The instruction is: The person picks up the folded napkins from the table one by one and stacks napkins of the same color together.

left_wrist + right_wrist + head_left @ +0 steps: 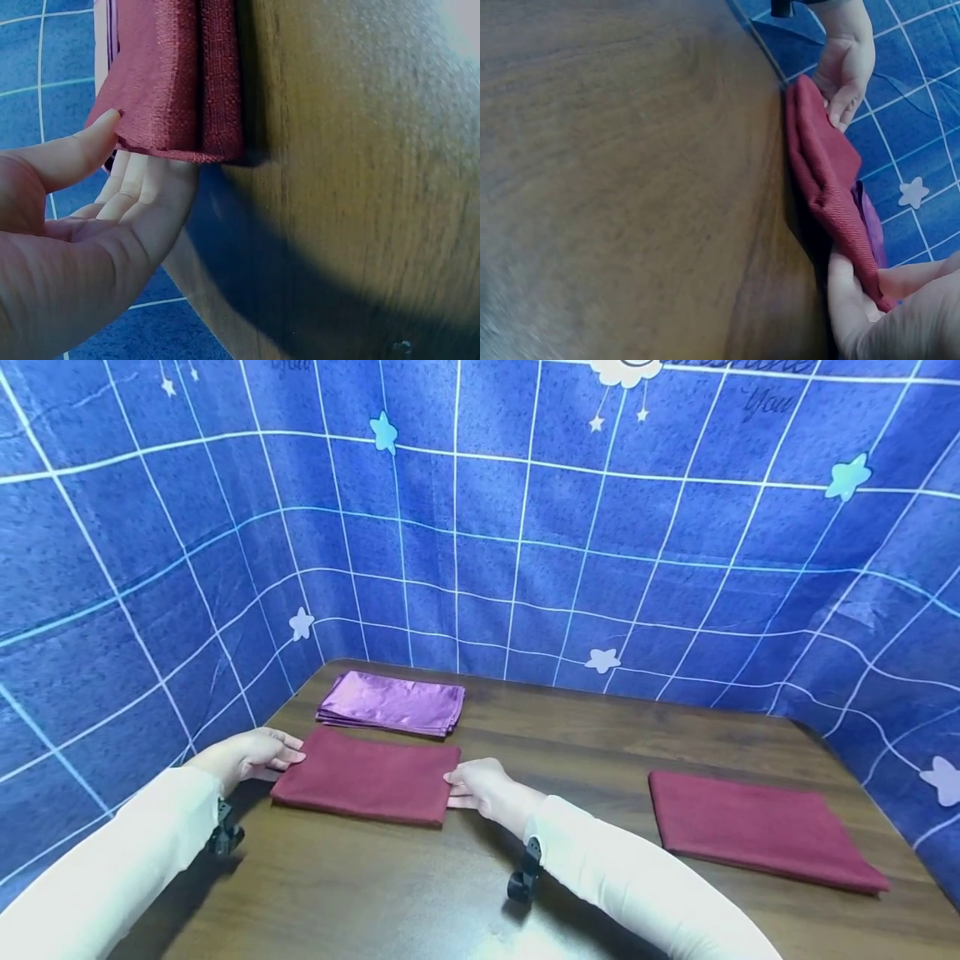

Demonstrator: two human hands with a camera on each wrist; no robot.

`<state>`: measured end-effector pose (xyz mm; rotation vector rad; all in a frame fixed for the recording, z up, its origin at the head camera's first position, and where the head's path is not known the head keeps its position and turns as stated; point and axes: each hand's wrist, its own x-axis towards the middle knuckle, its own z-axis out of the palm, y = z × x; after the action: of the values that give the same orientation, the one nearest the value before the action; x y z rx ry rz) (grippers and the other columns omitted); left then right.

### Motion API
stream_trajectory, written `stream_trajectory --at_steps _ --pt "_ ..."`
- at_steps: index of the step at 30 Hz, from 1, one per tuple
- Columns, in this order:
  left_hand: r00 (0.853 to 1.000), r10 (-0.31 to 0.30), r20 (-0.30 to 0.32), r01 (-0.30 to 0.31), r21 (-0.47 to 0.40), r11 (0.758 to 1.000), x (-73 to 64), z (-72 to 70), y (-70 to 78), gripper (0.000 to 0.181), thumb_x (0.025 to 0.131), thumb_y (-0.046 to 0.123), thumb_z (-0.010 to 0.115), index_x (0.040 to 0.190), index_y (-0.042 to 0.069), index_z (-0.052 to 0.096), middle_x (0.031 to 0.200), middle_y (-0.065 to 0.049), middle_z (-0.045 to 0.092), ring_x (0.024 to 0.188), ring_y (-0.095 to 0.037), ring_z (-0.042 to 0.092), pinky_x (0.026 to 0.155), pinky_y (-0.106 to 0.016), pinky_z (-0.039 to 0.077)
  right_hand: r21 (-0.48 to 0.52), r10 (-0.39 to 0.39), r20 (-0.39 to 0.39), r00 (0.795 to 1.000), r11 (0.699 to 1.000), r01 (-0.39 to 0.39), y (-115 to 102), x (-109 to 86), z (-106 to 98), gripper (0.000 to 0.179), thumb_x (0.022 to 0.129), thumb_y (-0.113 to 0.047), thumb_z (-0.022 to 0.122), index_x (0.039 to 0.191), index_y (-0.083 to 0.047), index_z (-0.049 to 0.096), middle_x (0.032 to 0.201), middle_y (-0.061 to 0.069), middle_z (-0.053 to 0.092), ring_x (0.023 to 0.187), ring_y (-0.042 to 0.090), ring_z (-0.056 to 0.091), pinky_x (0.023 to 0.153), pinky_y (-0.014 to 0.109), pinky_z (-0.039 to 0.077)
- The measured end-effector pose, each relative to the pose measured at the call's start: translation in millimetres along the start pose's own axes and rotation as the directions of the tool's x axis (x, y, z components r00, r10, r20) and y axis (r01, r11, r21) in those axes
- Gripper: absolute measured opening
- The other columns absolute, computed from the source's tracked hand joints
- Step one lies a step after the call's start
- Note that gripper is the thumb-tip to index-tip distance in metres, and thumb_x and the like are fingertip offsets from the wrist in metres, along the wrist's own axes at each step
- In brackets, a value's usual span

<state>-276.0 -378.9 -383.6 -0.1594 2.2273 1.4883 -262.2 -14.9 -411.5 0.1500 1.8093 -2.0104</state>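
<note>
A folded dark red cloth [367, 777] lies flat between my two hands at the left of the table in the head view. My left hand [258, 753] grips its left end, thumb on top and fingers underneath, as the left wrist view shows. At the opposite end, my right hand [483, 785] pinches the cloth the same way. Seen from the right wrist, the red cloth [825, 165] has several thick layers, with a dark shadow under its near side. Just behind it lies a folded shiny purple cloth [393, 702].
A second folded dark red cloth [757, 827] rests at the right of the brown wooden table [360, 893]. Blue curtain [480, 568] with white grid lines and stars stands along the table's back and sides. Each wrist carries a small black device [525, 872].
</note>
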Motion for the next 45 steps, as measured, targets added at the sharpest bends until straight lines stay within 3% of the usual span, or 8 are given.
stream_trajectory --at_steps 5,14,18,27,32,38,41,45 --pt "1.0 0.013 -0.004 -0.013 0.016 1.0 0.6 -0.7 -2.1 0.045 0.094 0.004 0.054 0.129 -0.019 0.036 0.082 0.008 0.066 0.08 -0.007 0.063 0.08 -0.035 0.056 0.005 -0.016 -0.006 1.0 1.0 0.016 0.9 -1.0 0.2 0.041 0.088 0.009 0.058 0.127 0.013 0.046 0.095 0.015 0.065 0.091 0.027 0.068 0.085 0.041 0.058" --pt "0.998 0.066 -0.014 -0.065 0.069 0.995 5.0 4.2 5.3 0.062 0.096 0.009 0.054 0.14 -0.021 0.022 0.084 0.01 0.063 0.082 -0.007 0.058 0.08 -0.032 0.055 0.003 -0.057 0.005 0.998 0.998 0.057 -13.3 -9.0 -10.0 0.03 0.089 0.007 0.057 0.119 0.012 0.051 0.093 0.013 0.065 0.085 0.025 0.068 0.087 0.042 0.057" --pt "0.996 0.087 -0.007 -0.087 0.039 0.995 4.5 5.7 11.0 0.063 0.096 0.008 0.053 0.141 -0.02 0.019 0.085 0.011 0.065 0.082 -0.006 0.06 0.08 -0.031 0.056 0.022 -0.065 0.001 0.998 0.998 0.065 -22.8 -15.4 -11.3 0.029 0.09 0.007 0.057 0.118 0.011 0.052 0.089 0.01 0.064 0.084 0.024 0.069 0.088 0.043 0.056" --pt "0.988 0.15 0.02 -0.147 -0.123 0.981 -0.4 11.1 42.4 0.058 0.097 -0.001 0.047 0.141 -0.02 0.016 0.076 0.009 0.062 0.067 -0.003 0.059 0.065 -0.024 0.057 0.066 -0.091 -0.04 0.995 0.993 0.093 -46.7 -22.4 -19.0 0.034 0.089 0.007 0.057 0.122 0.012 0.048 0.087 0.007 0.061 0.073 0.015 0.063 0.091 0.043 0.055" --pt "0.983 0.186 -0.007 -0.186 0.0 0.983 -1.7 11.4 57.2 0.055 0.098 0.004 0.048 0.142 -0.015 0.024 0.073 0.011 0.056 0.06 0.001 0.05 0.05 -0.016 0.046 0.057 -0.092 -0.05 0.995 0.994 0.095 -57.1 -25.4 -27.8 0.032 0.089 0.007 0.056 0.121 0.011 0.052 0.079 0.003 0.061 0.07 0.013 0.062 0.087 0.039 0.057" --pt "0.972 0.235 -0.013 -0.234 0.052 0.971 1.6 14.2 66.6 0.06 0.098 0.008 0.05 0.145 -0.013 0.02 0.088 0.01 0.061 0.082 -0.001 0.06 0.076 -0.023 0.056 0.063 -0.091 -0.053 0.994 0.994 0.094 -67.5 -29.0 -37.4 0.035 0.09 0.006 0.055 0.125 0.011 0.051 0.081 0.003 0.063 0.072 0.013 0.063 0.084 0.035 0.058" --pt "0.967 0.254 -0.025 -0.252 0.082 0.964 2.3 20.8 72.7 0.061 0.098 0.009 0.05 0.146 -0.014 0.019 0.108 -0.008 0.064 0.088 0.0 0.06 0.082 -0.024 0.055 0.068 -0.098 -0.055 0.994 0.992 0.102 -72.3 -30.2 -44.6 0.036 0.09 0.006 0.054 0.126 0.011 0.05 0.079 0.003 0.063 0.071 0.012 0.063 0.078 0.031 0.058" --pt "0.964 0.265 -0.039 -0.259 0.114 0.959 5.7 33.3 82.2 0.061 0.099 0.009 0.049 0.146 -0.014 0.019 0.138 -0.028 0.042 0.09 0.002 0.056 0.082 -0.02 0.054 0.073 -0.11 -0.056 0.992 0.991 0.114 -77.5 -32.8 -57.9 0.037 0.091 0.007 0.053 0.127 0.011 0.047 0.077 0.001 0.062 0.068 0.011 0.061 0.071 0.027 0.057"
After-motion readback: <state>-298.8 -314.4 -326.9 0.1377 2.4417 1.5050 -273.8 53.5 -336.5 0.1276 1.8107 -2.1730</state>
